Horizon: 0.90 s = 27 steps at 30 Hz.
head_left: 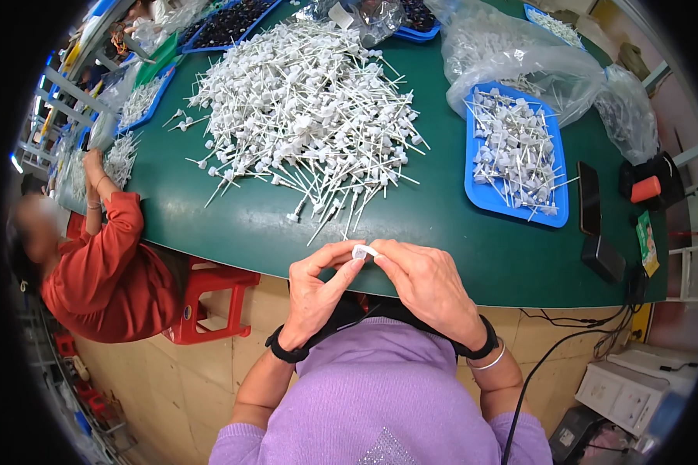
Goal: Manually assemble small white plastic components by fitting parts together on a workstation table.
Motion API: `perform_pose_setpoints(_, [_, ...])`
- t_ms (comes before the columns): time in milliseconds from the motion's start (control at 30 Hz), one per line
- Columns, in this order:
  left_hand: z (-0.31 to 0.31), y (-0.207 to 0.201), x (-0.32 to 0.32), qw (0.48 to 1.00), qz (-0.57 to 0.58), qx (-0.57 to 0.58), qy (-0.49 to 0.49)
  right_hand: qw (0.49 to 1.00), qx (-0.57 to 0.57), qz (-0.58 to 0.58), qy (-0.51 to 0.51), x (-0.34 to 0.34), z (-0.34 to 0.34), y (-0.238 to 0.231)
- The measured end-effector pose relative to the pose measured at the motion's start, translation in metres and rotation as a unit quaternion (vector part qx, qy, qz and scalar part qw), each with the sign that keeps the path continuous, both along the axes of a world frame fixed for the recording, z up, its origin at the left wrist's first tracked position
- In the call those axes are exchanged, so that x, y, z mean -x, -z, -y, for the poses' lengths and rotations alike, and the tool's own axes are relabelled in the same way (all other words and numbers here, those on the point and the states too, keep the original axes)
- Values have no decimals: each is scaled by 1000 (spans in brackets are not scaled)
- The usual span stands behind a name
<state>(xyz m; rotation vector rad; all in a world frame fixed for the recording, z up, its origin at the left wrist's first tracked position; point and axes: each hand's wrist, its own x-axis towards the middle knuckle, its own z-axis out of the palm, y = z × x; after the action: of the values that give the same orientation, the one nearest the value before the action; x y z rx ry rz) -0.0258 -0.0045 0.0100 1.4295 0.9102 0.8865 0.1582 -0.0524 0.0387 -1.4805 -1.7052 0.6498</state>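
Note:
Just in front of the table's near edge, a small white plastic part (pixel 360 252) is pinched between my two hands. My left hand (pixel 312 291) grips its blocky end between thumb and forefinger. On its other, strip-like end the fingertips of my right hand (pixel 434 288) are closed, partly covering it. Beyond my hands a large heap of white stemmed plastic pieces (pixel 302 116) spreads over the green table (pixel 233 236). A few stray pieces lie close to my fingertips. More such pieces (pixel 516 151) fill a blue tray (pixel 520 215) to the right.
At the left edge a person in red (pixel 105 271) sits by a red stool (pixel 225 298), handling similar pieces. Clear plastic bags (pixel 520 58) bulge behind the tray. A phone-like black device (pixel 589 198) and a black box (pixel 603 258) lie at right. Cables (pixel 574 319) hang there.

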Motion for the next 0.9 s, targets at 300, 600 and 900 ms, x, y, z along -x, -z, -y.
perform_pose_setpoints(300, [1, -1, 0, 1000, 9, 16, -11, 993, -46, 107, 37, 9, 8, -2])
perform_pose_setpoints(600, [2, -2, -2, 1000, 1, 9, -13, 994, -41, 100, 35, 7, 6, 1])
perform_pose_setpoints(900, [2, 0, -2, 1000, -8, 2, -17, 995, -22, 89, 27, 6, 6, 1])
